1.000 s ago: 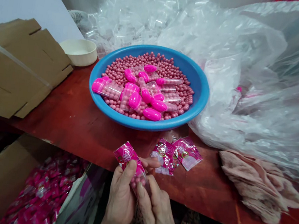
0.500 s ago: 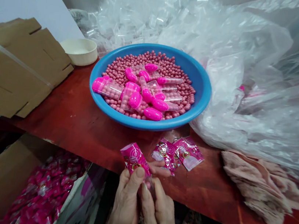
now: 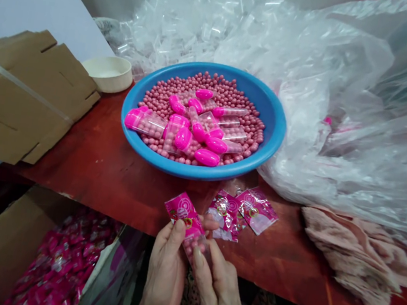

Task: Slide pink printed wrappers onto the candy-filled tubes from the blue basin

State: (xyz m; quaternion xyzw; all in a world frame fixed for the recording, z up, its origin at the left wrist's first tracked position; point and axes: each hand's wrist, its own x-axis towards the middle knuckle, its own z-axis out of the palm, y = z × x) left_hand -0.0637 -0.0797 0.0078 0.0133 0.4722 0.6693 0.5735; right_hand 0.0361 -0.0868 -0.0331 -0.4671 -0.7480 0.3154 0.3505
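Both hands hold one pink printed sachet [image 3: 185, 218] with small pink beads showing in its clear lower end. My left hand [image 3: 166, 268] pinches it from the left with thumb on top. My right hand [image 3: 215, 285] pinches the clear end from the right. Two more pink sachets [image 3: 240, 211] lie on the red table [image 3: 110, 169] just beyond my fingers. Behind them a blue basin [image 3: 270, 111] holds pink beads and several clear tubes with bright pink caps [image 3: 206, 156].
An open cardboard box [image 3: 60, 258] full of pink sachets sits below the table at the left. Flattened cardboard [image 3: 18, 96] and a cream bowl [image 3: 110, 73] lie at the left. Clear plastic bags [image 3: 347, 102] pile up behind and right. A beige cloth [image 3: 355, 254] lies at the right.
The sachet has shifted slightly in my hands, tilting and sliding a little right then back; both hands keep pinching it. Nothing else moved.
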